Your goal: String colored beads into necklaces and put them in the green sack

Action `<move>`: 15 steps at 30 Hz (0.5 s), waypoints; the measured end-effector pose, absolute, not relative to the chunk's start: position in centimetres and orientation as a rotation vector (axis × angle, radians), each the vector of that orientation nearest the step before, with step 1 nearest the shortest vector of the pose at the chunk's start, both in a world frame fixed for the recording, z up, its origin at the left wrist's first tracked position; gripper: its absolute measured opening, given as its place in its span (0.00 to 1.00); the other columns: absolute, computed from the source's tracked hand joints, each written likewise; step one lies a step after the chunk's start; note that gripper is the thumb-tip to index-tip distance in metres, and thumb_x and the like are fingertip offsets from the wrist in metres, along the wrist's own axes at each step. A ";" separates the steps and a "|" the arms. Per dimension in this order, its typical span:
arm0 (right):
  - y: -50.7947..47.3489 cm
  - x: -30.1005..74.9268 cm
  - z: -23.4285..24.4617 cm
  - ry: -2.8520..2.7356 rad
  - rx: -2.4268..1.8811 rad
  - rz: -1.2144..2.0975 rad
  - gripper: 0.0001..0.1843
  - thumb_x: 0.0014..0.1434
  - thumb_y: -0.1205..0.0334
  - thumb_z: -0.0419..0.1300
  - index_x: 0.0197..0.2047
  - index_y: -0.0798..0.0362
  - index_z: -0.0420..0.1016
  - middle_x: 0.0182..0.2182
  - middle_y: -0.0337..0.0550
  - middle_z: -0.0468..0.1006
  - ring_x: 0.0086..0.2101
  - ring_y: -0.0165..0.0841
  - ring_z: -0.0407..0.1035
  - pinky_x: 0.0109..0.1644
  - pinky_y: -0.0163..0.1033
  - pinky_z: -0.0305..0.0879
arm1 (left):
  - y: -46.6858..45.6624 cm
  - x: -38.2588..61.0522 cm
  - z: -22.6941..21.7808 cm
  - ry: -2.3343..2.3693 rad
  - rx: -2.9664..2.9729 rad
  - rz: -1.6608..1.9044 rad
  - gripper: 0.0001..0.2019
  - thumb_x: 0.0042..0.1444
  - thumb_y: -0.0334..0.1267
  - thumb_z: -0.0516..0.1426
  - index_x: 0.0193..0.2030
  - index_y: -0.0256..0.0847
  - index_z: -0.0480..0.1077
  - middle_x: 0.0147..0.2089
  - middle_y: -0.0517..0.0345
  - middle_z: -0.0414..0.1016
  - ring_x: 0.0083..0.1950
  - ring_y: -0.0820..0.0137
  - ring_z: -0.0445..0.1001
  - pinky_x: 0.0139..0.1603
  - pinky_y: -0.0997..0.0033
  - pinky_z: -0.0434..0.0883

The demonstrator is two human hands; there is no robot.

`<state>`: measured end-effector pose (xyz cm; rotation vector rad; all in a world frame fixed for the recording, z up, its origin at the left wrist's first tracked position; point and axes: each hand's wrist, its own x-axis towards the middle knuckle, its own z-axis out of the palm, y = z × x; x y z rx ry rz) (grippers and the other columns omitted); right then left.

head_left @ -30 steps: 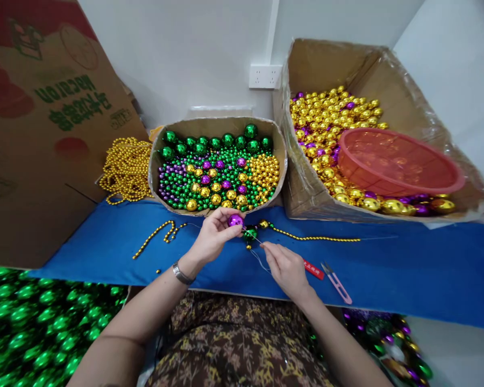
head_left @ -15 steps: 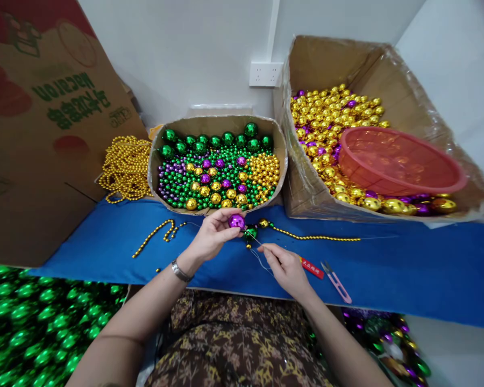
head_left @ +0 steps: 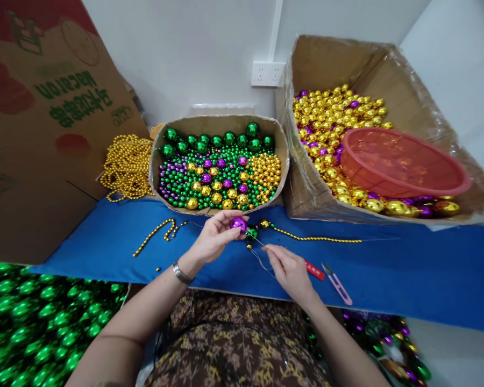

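Hardly changed from a second ago — still pinching the purple ball (head_left: 237, 223) in the left hand (head_left: 214, 235), needle or thread (head_left: 256, 239) in the right hand (head_left: 286, 266) — so apparently not done with that ball.

Purple ball (head_left: 237, 224) was glossy, round, held just beside a shiny green ball (head_left: 252, 233). Pale strand (head_left: 256, 239), needle or taut line unclear, slanted down rightward; loose thread (head_left: 261, 262) looped below.

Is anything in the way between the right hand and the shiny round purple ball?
No, nothing visible. A thin, pale needle or thread runs from the right hand toward the purple ball, passing in front of a shiny round green ball.
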<state>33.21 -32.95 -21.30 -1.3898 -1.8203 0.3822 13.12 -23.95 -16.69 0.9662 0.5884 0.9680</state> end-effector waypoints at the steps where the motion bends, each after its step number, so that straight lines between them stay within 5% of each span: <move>1: -33.0 33.2 -21.1 -1.809 -1.382 0.420 0.12 0.67 0.62 0.50 0.45 0.51 0.75 0.38 0.44 0.82 0.37 0.34 0.78 0.41 0.37 0.73 | -23.9 13.1 -16.7 0.587 0.953 0.963 0.17 0.49 0.33 0.66 0.47 0.38 0.74 0.49 0.49 0.78 0.43 0.70 0.77 0.42 0.71 0.77; 15: -33.0 33.1 -21.4 -1.840 -1.369 0.408 0.11 0.67 0.64 0.51 0.44 0.51 0.74 0.38 0.43 0.83 0.38 0.34 0.78 0.42 0.36 0.73 | -24.2 12.8 -17.0 0.530 0.909 0.922 0.18 0.53 0.33 0.64 0.52 0.39 0.73 0.53 0.46 0.75 0.46 0.67 0.77 0.47 0.65 0.77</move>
